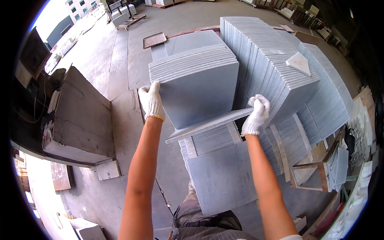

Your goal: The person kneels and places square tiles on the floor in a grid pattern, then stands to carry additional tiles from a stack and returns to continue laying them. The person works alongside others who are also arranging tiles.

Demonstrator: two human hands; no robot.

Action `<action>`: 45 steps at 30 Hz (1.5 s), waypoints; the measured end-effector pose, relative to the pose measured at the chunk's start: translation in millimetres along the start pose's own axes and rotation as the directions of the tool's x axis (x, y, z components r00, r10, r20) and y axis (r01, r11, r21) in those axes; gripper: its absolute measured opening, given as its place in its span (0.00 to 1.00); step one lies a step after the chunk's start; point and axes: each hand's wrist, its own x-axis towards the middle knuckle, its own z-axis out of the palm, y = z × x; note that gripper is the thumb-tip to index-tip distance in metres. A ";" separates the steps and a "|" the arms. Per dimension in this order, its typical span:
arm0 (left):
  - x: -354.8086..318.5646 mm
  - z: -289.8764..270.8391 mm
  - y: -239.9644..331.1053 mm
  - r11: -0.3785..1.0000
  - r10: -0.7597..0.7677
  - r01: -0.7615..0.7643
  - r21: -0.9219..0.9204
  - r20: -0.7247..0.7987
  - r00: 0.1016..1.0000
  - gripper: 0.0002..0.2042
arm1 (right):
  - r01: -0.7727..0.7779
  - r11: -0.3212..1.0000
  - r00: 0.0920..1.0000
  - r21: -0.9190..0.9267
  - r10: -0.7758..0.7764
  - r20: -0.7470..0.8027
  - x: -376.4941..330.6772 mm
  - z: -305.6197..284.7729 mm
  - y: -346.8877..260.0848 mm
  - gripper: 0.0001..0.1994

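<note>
Both my hands wear white knitted gloves. My left hand (152, 101) is closed at the upper left corner of the front grey stone slab (198, 92) in an upright stack. Its fingertips are partly hidden at the slab's edge. My right hand (257, 115) has its fingers curled round the right end of a second grey slab (212, 125), seen nearly edge-on just below the stack's front. That slab slants down to the left, its left end free. Beneath it lies a lower layer of slabs (224, 172), with pale spacer strips (190, 147) across it.
Taller rows of upright slabs (276, 60) stand to the right, one bearing a white marked stone piece (298, 64). A large block-like bench (80, 116) is at the left. A wooden frame (310, 176) with offcuts sits at lower right. My foot (191, 187) is beside the lower slabs.
</note>
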 end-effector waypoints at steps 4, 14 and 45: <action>6.8 -4.3 -1.9 0.998 -0.035 0.036 -0.049 0.020 0.999 0.19 | -0.044 0.996 0.999 0.074 0.046 -0.030 7.9 26.9 -2.7 0.11; 9.4 -8.2 -3.9 0.991 -0.046 0.056 -0.118 0.080 0.996 0.20 | -0.043 0.998 0.999 0.050 0.042 0.024 18.6 40.8 3.5 0.11; -93.3 -74.7 15.2 0.991 -0.086 0.128 -0.041 0.536 0.840 0.03 | -0.175 0.983 0.980 0.064 0.167 0.106 10.5 12.6 -16.3 0.18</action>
